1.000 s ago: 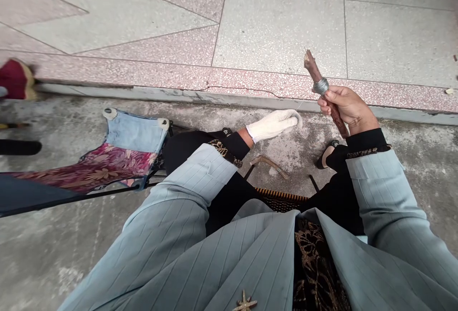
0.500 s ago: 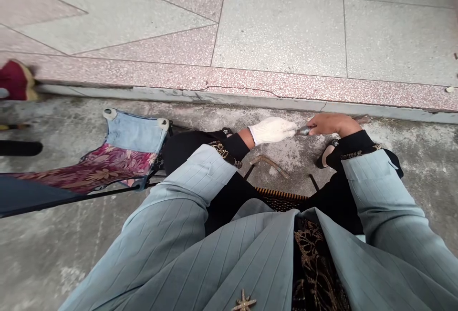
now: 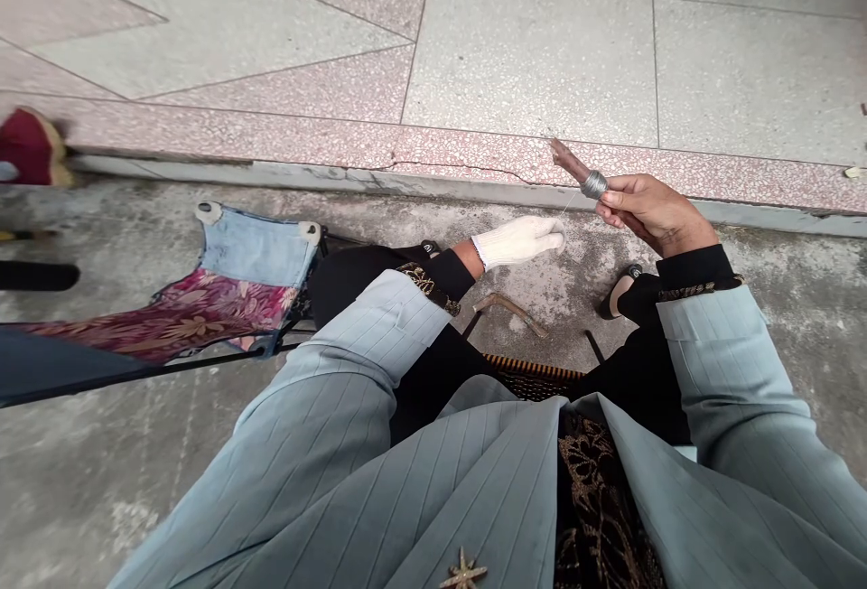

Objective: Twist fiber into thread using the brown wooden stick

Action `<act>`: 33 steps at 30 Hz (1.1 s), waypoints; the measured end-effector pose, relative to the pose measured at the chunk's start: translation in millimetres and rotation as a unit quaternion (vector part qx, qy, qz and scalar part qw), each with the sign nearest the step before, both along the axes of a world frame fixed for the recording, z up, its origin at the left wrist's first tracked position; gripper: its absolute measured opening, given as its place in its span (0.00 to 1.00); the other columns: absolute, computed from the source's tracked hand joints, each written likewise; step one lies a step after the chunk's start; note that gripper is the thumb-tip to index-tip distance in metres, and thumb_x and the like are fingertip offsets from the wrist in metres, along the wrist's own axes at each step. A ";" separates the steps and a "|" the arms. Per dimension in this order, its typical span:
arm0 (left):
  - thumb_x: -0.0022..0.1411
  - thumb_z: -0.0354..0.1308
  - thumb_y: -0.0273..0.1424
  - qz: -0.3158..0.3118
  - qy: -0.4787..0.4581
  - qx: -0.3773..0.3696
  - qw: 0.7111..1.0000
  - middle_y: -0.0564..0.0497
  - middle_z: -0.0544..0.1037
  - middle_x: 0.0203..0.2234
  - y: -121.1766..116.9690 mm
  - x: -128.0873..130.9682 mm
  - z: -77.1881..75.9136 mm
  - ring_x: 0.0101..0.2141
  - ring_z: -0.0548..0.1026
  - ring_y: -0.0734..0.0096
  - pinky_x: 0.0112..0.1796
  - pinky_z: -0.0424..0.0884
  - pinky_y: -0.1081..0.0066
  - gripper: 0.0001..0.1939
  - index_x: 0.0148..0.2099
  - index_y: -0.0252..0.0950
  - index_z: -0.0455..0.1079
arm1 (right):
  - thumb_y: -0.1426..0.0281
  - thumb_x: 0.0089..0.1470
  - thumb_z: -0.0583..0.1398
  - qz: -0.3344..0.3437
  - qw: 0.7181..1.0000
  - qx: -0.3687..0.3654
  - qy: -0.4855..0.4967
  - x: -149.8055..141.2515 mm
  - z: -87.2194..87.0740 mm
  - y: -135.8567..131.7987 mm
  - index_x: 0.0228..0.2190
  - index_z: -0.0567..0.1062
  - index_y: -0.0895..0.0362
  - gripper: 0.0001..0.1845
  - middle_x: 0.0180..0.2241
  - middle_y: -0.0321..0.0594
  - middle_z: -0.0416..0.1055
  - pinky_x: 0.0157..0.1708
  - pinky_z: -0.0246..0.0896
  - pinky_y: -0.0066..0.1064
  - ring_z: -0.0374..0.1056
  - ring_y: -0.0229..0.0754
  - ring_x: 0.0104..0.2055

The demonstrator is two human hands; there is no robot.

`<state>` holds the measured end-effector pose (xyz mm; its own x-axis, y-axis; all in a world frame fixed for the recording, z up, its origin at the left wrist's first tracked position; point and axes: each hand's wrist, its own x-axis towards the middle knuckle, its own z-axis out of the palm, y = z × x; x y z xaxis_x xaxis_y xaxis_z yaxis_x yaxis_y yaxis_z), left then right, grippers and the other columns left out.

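Note:
My right hand (image 3: 654, 211), bare, is closed round a brown stick (image 3: 567, 160) that tilts up and to the left. Around the stick, just beyond my fingertips, sits a coil of thin grey wire (image 3: 594, 183). A fine strand runs from this coil down to my left hand (image 3: 521, 241), which wears a white knitted glove. The gloved fingers are pinched together on that strand. Below my left hand a bent brown stick or handle (image 3: 511, 307) lies on the concrete, touched by neither hand.
A raised terrazzo step (image 3: 467, 146) runs across in front of me. To my left stands a folding chair (image 3: 250, 250) with blue and flowered cloth. A red and yellow object (image 3: 31, 148) is at the far left. Between my legs shows a woven seat (image 3: 532, 374).
My right hand has risen away from my left, swinging the stick so its end points up and left. The strand between the hands now shows. My left hand has barely moved.

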<state>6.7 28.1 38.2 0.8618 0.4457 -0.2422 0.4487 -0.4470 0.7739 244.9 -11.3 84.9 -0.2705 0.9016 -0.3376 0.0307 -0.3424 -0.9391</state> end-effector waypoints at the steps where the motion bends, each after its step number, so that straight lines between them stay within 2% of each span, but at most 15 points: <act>1: 0.67 0.46 0.37 -0.006 0.015 0.004 1.000 0.51 0.75 0.31 -0.6 1.0 -0.4 0.30 0.70 0.71 0.33 0.61 0.73 0.16 0.44 0.34 0.71 | 0.60 0.46 0.70 -0.026 1.000 -0.005 0.004 -1.8 -3.0 0.8 0.30 0.74 0.61 0.18 0.22 0.35 0.65 0.22 0.53 0.25 0.57 0.32 0.22; 4: 0.67 0.45 0.37 -0.029 0.024 0.005 0.999 0.50 0.76 0.34 -2.5 3.4 -4.5 0.33 0.71 0.70 0.34 0.61 0.73 0.15 0.44 0.35 0.71 | 0.59 0.44 0.71 -0.085 0.996 -0.008 0.004 -4.0 -12.5 5.1 0.31 0.73 0.60 0.20 0.22 0.35 0.65 0.21 0.54 0.24 0.58 0.32 0.22; 6: 0.67 0.44 0.37 -0.043 0.022 0.015 0.999 0.50 0.76 0.34 -4.1 4.6 -8.2 0.33 0.71 0.70 0.34 0.61 0.73 0.16 0.44 0.35 0.70 | 0.58 0.47 0.69 -0.110 0.993 -0.001 -0.036 -2.8 -19.8 9.1 0.32 0.73 0.59 0.19 0.23 0.35 0.65 0.21 0.54 0.25 0.58 0.32 0.22; 9: 0.68 0.44 0.38 -0.074 0.044 0.056 0.995 0.50 0.76 0.34 -6.8 5.5 -12.2 0.32 0.71 0.69 0.33 0.60 0.72 0.17 0.45 0.36 0.70 | 0.60 0.55 0.63 -0.096 0.971 0.008 -0.220 -2.3 -31.8 15.4 0.37 0.75 0.60 0.16 0.25 0.38 0.68 0.24 0.55 0.27 0.60 0.34 0.23; 11: 0.68 0.43 0.38 -0.088 0.062 0.088 0.990 0.49 0.77 0.35 -7.6 4.8 -12.6 0.33 0.72 0.67 0.32 0.59 0.71 0.18 0.47 0.37 0.71 | 0.62 0.57 0.61 -0.019 0.917 0.013 -0.398 -5.3 -37.9 18.3 0.41 0.77 0.60 0.15 0.29 0.42 0.72 0.28 0.56 0.30 0.64 0.38 0.27; 13: 0.68 0.43 0.39 -0.085 0.080 0.116 0.986 0.49 0.77 0.35 -6.2 2.7 -10.5 0.33 0.72 0.67 0.32 0.58 0.71 0.18 0.47 0.38 0.71 | 0.64 0.56 0.61 0.097 0.841 0.018 -0.532 -10.0 -40.4 19.0 0.42 0.79 0.59 0.15 0.34 0.46 0.74 0.31 0.56 0.32 0.67 0.44 0.33; 15: 0.68 0.43 0.39 -0.064 0.095 0.141 0.983 0.48 0.78 0.35 -1.9 -0.8 -6.8 0.32 0.72 0.66 0.31 0.58 0.70 0.18 0.47 0.37 0.72 | 0.66 0.55 0.61 0.221 0.791 0.001 -0.570 -14.0 -38.5 17.5 0.41 0.80 0.59 0.14 0.36 0.48 0.75 0.32 0.55 0.34 0.67 0.47 0.34; 16: 0.68 0.43 0.39 -0.052 0.100 0.150 0.982 0.48 0.78 0.35 1.1 -2.9 -4.8 0.32 0.72 0.66 0.31 0.57 0.70 0.18 0.47 0.37 0.72 | 0.66 0.55 0.61 0.284 0.788 -0.018 -0.546 -14.8 -36.1 16.2 0.40 0.81 0.59 0.14 0.35 0.48 0.76 0.32 0.55 0.34 0.67 0.46 0.34; 19: 0.68 0.44 0.38 -0.015 0.088 0.154 0.984 0.48 0.78 0.36 10.5 -8.5 -1.6 0.34 0.72 0.65 0.32 0.58 0.70 0.18 0.47 0.36 0.72 | 0.63 0.55 0.62 0.435 0.825 -0.074 -0.352 -11.8 -24.1 11.1 0.43 0.80 0.60 0.18 0.28 0.42 0.74 0.30 0.55 0.32 0.64 0.40 0.28; 21: 0.68 0.43 0.38 0.004 0.059 0.136 0.989 0.48 0.77 0.36 14.0 -9.7 -3.1 0.34 0.72 0.65 0.33 0.59 0.70 0.18 0.46 0.35 0.72 | 0.59 0.53 0.64 0.442 0.868 -0.069 -0.217 -6.7 -15.0 7.9 0.47 0.79 0.59 0.23 0.27 0.37 0.72 0.30 0.55 0.30 0.62 0.36 0.27; 22: 0.68 0.43 0.38 0.009 0.041 0.120 0.992 0.48 0.77 0.36 14.4 -9.1 -4.9 0.34 0.72 0.66 0.33 0.60 0.70 0.19 0.45 0.34 0.72 | 0.57 0.51 0.65 0.410 0.895 -0.054 -0.169 -4.0 -11.2 6.6 0.47 0.78 0.59 0.25 0.27 0.35 0.71 0.29 0.55 0.29 0.61 0.35 0.26; 24: 0.68 0.43 0.40 0.010 0.017 0.082 0.996 0.48 0.77 0.35 12.3 -5.9 -9.6 0.33 0.71 0.67 0.33 0.60 0.71 0.20 0.45 0.33 0.71 | 0.57 0.49 0.67 0.288 0.952 -0.014 -0.097 -0.2 -6.8 4.5 0.44 0.78 0.59 0.25 0.26 0.33 0.69 0.28 0.54 0.27 0.59 0.33 0.26; 26: 0.68 0.42 0.41 0.012 0.023 0.047 0.999 0.49 0.76 0.33 7.8 -1.2 -14.2 0.31 0.71 0.68 0.32 0.60 0.71 0.20 0.44 0.34 0.71 | 0.57 0.49 0.67 0.151 0.987 0.010 -0.048 0.5 -7.8 3.3 0.37 0.78 0.61 0.20 0.25 0.33 0.67 0.27 0.53 0.26 0.58 0.32 0.25; 29: 0.67 0.45 0.39 -0.002 0.029 0.020 0.999 0.51 0.75 0.31 0.9 4.7 -17.9 0.31 0.70 0.69 0.32 0.61 0.72 0.17 0.42 0.35 0.71 | 0.59 0.48 0.69 0.015 1.000 0.001 -0.022 -4.3 -17.0 3.6 0.32 0.75 0.61 0.18 0.23 0.34 0.65 0.25 0.53 0.26 0.57 0.32 0.24; 33: 0.66 0.45 0.37 -0.037 0.016 -0.024 0.999 0.51 0.75 0.32 -4.0 6.4 -14.4 0.31 0.70 0.71 0.34 0.62 0.73 0.16 0.42 0.35 0.71 | 0.60 0.50 0.66 -0.069 0.995 -0.011 -0.067 -12.3 -28.4 8.5 0.35 0.74 0.60 0.17 0.24 0.36 0.66 0.24 0.53 0.26 0.58 0.33 0.23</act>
